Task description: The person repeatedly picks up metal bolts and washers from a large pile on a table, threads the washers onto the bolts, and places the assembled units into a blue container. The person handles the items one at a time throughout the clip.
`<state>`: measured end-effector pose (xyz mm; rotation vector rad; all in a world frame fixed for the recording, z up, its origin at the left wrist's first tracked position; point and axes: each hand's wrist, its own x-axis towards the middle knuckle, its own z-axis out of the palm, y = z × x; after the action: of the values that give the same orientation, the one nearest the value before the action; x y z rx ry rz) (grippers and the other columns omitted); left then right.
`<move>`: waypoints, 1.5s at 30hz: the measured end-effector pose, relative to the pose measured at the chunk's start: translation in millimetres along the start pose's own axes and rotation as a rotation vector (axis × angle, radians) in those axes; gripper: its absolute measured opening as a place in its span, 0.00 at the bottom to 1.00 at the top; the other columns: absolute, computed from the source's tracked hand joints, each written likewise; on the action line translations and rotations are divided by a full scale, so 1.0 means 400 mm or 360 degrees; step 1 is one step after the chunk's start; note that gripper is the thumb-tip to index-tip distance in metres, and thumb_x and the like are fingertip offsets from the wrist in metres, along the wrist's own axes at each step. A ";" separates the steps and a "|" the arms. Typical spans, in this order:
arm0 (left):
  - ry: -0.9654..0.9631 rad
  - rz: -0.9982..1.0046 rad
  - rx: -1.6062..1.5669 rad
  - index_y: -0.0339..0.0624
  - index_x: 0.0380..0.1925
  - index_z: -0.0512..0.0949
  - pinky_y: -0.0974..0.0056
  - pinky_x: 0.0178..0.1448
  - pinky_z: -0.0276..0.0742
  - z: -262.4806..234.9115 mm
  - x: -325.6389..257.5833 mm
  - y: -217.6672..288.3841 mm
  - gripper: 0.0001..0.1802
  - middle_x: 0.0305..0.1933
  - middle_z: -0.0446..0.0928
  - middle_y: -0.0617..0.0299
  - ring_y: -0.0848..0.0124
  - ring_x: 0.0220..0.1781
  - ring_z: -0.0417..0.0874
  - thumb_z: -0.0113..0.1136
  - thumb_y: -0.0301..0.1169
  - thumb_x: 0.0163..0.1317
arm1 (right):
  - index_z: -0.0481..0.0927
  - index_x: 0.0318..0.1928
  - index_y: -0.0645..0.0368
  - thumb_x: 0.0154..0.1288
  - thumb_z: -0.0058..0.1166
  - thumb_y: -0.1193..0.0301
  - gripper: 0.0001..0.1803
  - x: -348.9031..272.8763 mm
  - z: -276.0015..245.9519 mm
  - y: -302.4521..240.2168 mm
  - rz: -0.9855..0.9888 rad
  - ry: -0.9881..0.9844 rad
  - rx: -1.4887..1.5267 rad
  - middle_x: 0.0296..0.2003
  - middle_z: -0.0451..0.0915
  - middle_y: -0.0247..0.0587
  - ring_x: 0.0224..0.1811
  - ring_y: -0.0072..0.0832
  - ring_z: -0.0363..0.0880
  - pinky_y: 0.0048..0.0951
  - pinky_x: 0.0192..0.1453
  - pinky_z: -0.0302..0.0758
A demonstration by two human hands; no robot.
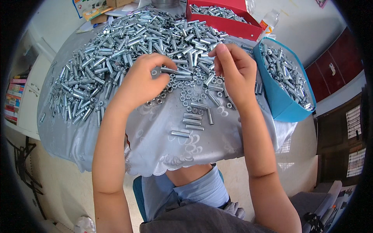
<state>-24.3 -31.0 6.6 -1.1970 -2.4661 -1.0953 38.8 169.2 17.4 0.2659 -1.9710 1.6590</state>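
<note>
My left hand (144, 81) is over the near edge of a heap of metal pieces, its thumb and index finger curled around a slim metal bolt (168, 70) that points right. My right hand (237, 72) is raised to the right of it, thumb pressed to bent fingers; anything small between them is hidden. Below and between the hands lie loose hex nuts (188, 95) and short shiny metal sleeves (193, 121). The large heap of sleeves and bolts (132, 39) spreads beyond both hands.
A blue fabric bin (287, 105) full of assembled bolts stands at the right table edge. Behind it are a red box (233, 26) with more metal pieces and a plastic bottle (269, 22). A grey patterned tablecloth (155, 151) covers the round table.
</note>
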 end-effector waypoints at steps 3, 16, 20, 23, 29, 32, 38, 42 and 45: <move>-0.0314 -0.0059 0.0117 0.40 0.29 0.77 0.61 0.54 0.66 0.007 -0.010 0.002 0.13 0.35 0.76 0.57 0.61 0.45 0.73 0.52 0.22 0.39 | 0.77 0.28 0.64 0.65 0.48 0.65 0.15 0.005 0.000 -0.005 0.0022 0.0114 0.0025 0.15 0.68 0.26 0.18 0.10 0.61 0.15 0.21 0.56; -0.0476 -0.0260 0.0008 0.36 0.26 0.76 0.64 0.42 0.71 0.012 -0.013 -0.004 0.10 0.29 0.74 0.56 0.62 0.34 0.75 0.50 0.20 0.40 | 0.79 0.29 0.65 0.63 0.50 0.66 0.14 0.048 -0.047 0.047 0.0110 0.0390 -0.0050 0.17 0.71 0.29 0.20 0.12 0.65 0.14 0.23 0.59; -0.0496 -0.0291 0.0005 0.35 0.25 0.75 0.65 0.36 0.70 0.020 -0.008 -0.003 0.09 0.28 0.73 0.56 0.65 0.30 0.74 0.48 0.19 0.42 | 0.79 0.31 0.66 0.62 0.50 0.67 0.13 0.067 -0.079 0.072 0.0163 0.0538 -0.0129 0.20 0.74 0.32 0.22 0.13 0.68 0.15 0.26 0.62; -0.0419 -0.0210 0.0054 0.34 0.25 0.74 0.65 0.36 0.69 0.026 -0.011 -0.013 0.08 0.28 0.73 0.56 0.65 0.30 0.74 0.47 0.20 0.44 | 0.79 0.33 0.66 0.60 0.52 0.67 0.12 0.074 -0.099 0.082 0.0201 0.0658 -0.0207 0.23 0.76 0.34 0.25 0.15 0.70 0.16 0.28 0.64; -0.0290 -0.0289 0.0091 0.34 0.25 0.74 0.64 0.36 0.69 0.033 -0.013 -0.008 0.07 0.29 0.73 0.55 0.63 0.30 0.74 0.47 0.21 0.46 | 0.78 0.36 0.66 0.56 0.53 0.65 0.15 0.088 -0.152 0.161 0.0276 0.0692 -0.0824 0.27 0.79 0.43 0.29 0.28 0.77 0.26 0.37 0.72; -0.0238 -0.0280 0.0120 0.34 0.25 0.73 0.63 0.36 0.69 0.033 -0.009 0.000 0.07 0.28 0.73 0.54 0.63 0.30 0.74 0.46 0.21 0.47 | 0.78 0.36 0.62 0.54 0.54 0.61 0.17 0.082 -0.164 0.192 0.0289 0.0481 -0.1171 0.30 0.80 0.46 0.32 0.38 0.79 0.33 0.41 0.73; -0.0149 -0.0258 0.0091 0.35 0.24 0.73 0.62 0.37 0.68 0.037 -0.009 -0.005 0.07 0.26 0.72 0.54 0.61 0.30 0.73 0.43 0.23 0.50 | 0.75 0.45 0.60 0.53 0.55 0.57 0.23 0.058 -0.135 0.142 0.0540 0.0164 -0.1770 0.46 0.75 0.48 0.52 0.41 0.70 0.37 0.57 0.64; -0.0005 -0.0183 0.0118 0.35 0.23 0.71 0.62 0.36 0.68 0.039 -0.010 -0.004 0.07 0.24 0.72 0.54 0.61 0.28 0.73 0.42 0.22 0.50 | 0.70 0.53 0.58 0.54 0.54 0.56 0.28 0.057 -0.123 0.139 0.0680 0.0131 -0.1914 0.54 0.68 0.51 0.59 0.44 0.63 0.42 0.62 0.57; 0.0136 -0.0102 0.0090 0.35 0.23 0.70 0.63 0.31 0.66 0.045 -0.007 -0.009 0.06 0.23 0.71 0.55 0.64 0.24 0.71 0.41 0.21 0.50 | 0.65 0.57 0.57 0.55 0.52 0.57 0.31 0.055 -0.138 0.178 0.0663 0.0139 -0.2012 0.57 0.65 0.51 0.62 0.44 0.59 0.42 0.65 0.54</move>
<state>-22.4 -21.7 -9.5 -1.0405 -2.4687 -1.0617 1.3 242.0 -26.5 -0.7011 -2.6662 0.3147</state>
